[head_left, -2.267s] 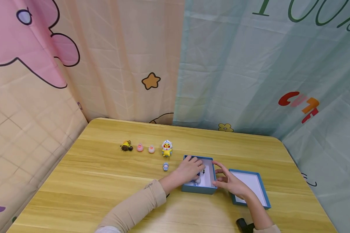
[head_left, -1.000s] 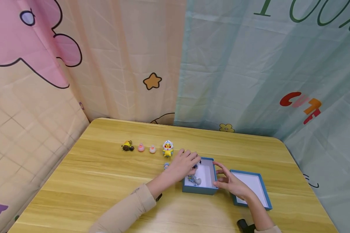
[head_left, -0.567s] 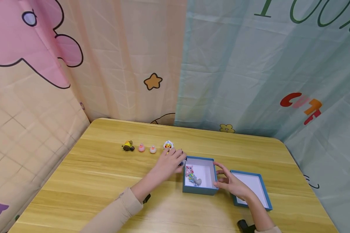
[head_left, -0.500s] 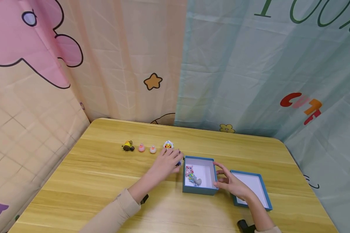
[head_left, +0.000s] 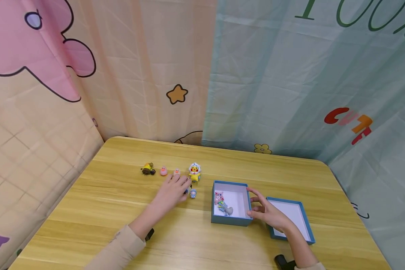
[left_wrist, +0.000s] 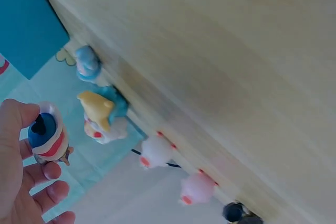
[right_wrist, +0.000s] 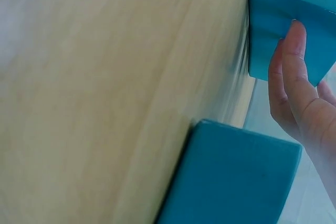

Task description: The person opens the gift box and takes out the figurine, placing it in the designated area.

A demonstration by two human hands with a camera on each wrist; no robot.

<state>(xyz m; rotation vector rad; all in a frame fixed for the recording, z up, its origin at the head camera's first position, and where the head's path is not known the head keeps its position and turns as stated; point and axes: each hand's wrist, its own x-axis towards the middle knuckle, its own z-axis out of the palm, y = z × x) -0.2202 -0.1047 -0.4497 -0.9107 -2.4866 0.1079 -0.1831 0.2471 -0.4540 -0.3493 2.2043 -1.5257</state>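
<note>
On the wood-grain table [head_left: 104,213], the head view shows the left hand [head_left: 171,191] in front of a row of figures, its fingers largely covering the held figurine [left_wrist: 48,135]. Just right of that grip stands a small blue figure [head_left: 193,193]; behind are a yellow figure with a white hood [head_left: 194,172], a pale chick [head_left: 177,171], a pink chick [head_left: 163,171] and a yellow-and-dark figure [head_left: 147,168]. The right hand [head_left: 266,213] spans the right wall of the blue box [head_left: 231,220], index finger and thumb well apart, fingers extended. The box is square and straight-walled with a smooth white interior; a pink figure [head_left: 219,197] and a grey figure [head_left: 228,210] lie along its left side. A shallow blue-rimmed tray [head_left: 288,210], white inside, lies to the right. In the left wrist view, the figurine sits between thumb and fingers, the gap closed to its width, the lower fingers loosely bent. Its body is rounded and smooth, with a blue patch, a black projection, a white border and a red band; whether it touches the table cannot be told. In the right wrist view, fingertips rest against the box's flat, plain teal-blue wall; the hand grasps nothing, its thumb hidden.
</note>
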